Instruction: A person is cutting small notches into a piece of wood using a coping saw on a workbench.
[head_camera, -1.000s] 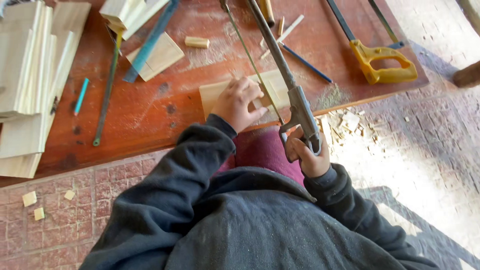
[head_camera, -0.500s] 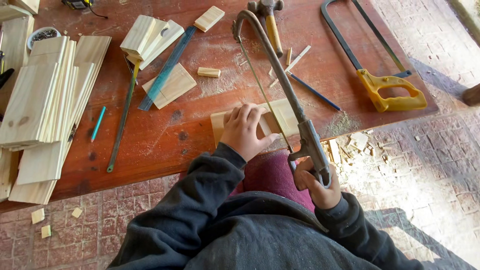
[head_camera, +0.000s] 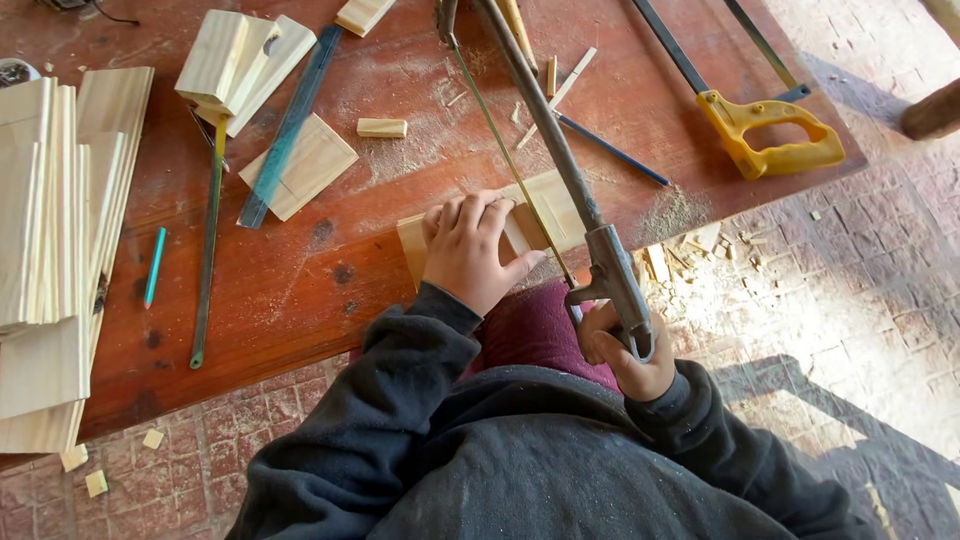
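Head view: left hand (head_camera: 468, 248) fingers spread flat on pale wood board (head_camera: 540, 212); right hand (head_camera: 622, 348) fingers wrapped round grey metal hacksaw (head_camera: 560, 150), long axis pointing away across dusty red bench (head_camera: 400, 80)

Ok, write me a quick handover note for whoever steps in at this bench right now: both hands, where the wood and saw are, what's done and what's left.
Left hand: pressed flat on the pale flat wooden board at the near edge of the reddish wooden bench.
Right hand: gripping the handle of the grey metal hacksaw, whose blade lies across the board just right of the left fingers.
Done: sawdust and small offcuts lie on the bench and on the brick floor below the cut.
Left: the board looks not yet parted; how deep the cut goes cannot be seen.
Nearby: yellow-handled saw, unused.
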